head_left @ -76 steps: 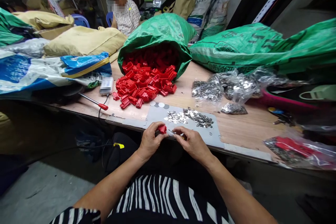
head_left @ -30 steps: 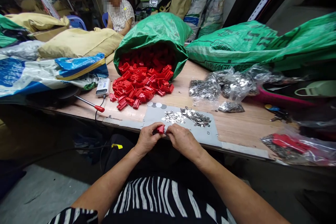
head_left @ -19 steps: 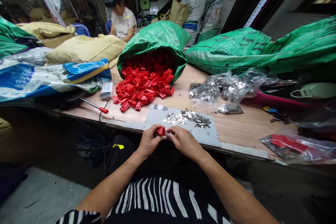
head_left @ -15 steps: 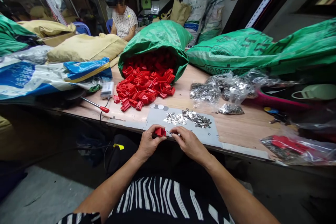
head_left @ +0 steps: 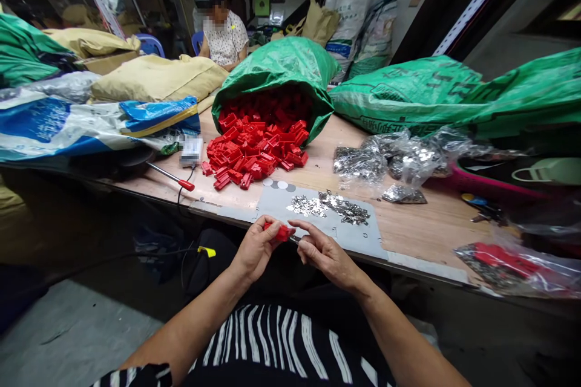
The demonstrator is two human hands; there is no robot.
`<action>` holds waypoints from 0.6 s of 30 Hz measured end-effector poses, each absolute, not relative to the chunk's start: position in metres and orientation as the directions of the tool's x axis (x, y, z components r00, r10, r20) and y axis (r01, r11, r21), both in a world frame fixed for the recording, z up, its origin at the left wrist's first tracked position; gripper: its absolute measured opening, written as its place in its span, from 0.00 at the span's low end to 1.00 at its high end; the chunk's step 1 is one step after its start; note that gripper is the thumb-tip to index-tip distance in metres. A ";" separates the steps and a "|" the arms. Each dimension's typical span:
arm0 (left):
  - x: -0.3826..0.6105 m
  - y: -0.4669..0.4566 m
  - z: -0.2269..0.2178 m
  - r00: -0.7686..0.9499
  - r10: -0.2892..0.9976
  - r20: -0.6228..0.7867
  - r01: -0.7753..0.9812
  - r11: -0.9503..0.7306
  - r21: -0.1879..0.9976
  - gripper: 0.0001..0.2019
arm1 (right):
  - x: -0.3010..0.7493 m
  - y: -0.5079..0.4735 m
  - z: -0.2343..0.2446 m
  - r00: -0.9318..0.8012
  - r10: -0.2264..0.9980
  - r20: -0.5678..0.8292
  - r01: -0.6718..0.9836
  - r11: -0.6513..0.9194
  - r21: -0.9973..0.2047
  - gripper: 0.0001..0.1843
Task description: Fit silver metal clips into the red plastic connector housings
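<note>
My left hand (head_left: 253,249) pinches a small red plastic part (head_left: 283,232) just over the front table edge. Close by on the right is my right hand (head_left: 325,255), its index finger reaching to the end of that part. A thin metal piece (head_left: 295,239) shows at the right thumb and curled fingers; its exact kind is too small to tell. Beyond the hands, shiny flat metal pieces (head_left: 307,205) lie loose on a grey mat (head_left: 318,231). A heap of similar red plastic parts (head_left: 254,154) spills from a green woven sack (head_left: 285,60).
Clear bags of metal pieces (head_left: 361,163) lie right of the mat. A red-handled tool (head_left: 172,176) and a small white box (head_left: 191,150) with a cable are at left. Green sacks (head_left: 408,94) line the back right. Another person (head_left: 224,36) sits beyond the table.
The red part has turned in my left hand and now lies more sideways. My right index finger has stretched out toward it. The view has shifted slightly left.
</note>
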State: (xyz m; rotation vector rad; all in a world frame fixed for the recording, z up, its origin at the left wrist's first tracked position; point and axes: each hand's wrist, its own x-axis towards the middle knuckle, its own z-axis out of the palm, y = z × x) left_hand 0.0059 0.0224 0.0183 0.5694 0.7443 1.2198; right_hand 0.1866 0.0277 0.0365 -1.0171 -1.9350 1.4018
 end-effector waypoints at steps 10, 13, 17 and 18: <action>0.012 0.016 0.027 0.304 0.843 -0.445 -0.771 0.492 0.405 0.08 | 0.184 0.025 0.040 -0.548 0.834 0.056 0.323 0.273 -0.906 0.23; 0.014 0.016 0.032 0.325 0.817 -0.476 -0.785 0.514 0.345 0.10 | 0.184 0.025 0.039 -0.527 0.847 0.066 0.330 0.276 -0.903 0.22; 0.017 0.015 0.037 0.317 0.818 -0.480 -0.810 0.497 0.312 0.15 | 0.183 0.026 0.036 -0.481 0.873 0.083 0.315 0.261 -0.912 0.22; 0.017 0.015 0.037 0.315 0.814 -0.487 -0.811 0.498 0.308 0.15 | 0.183 0.026 0.036 -0.480 0.874 0.081 0.306 0.254 -0.918 0.22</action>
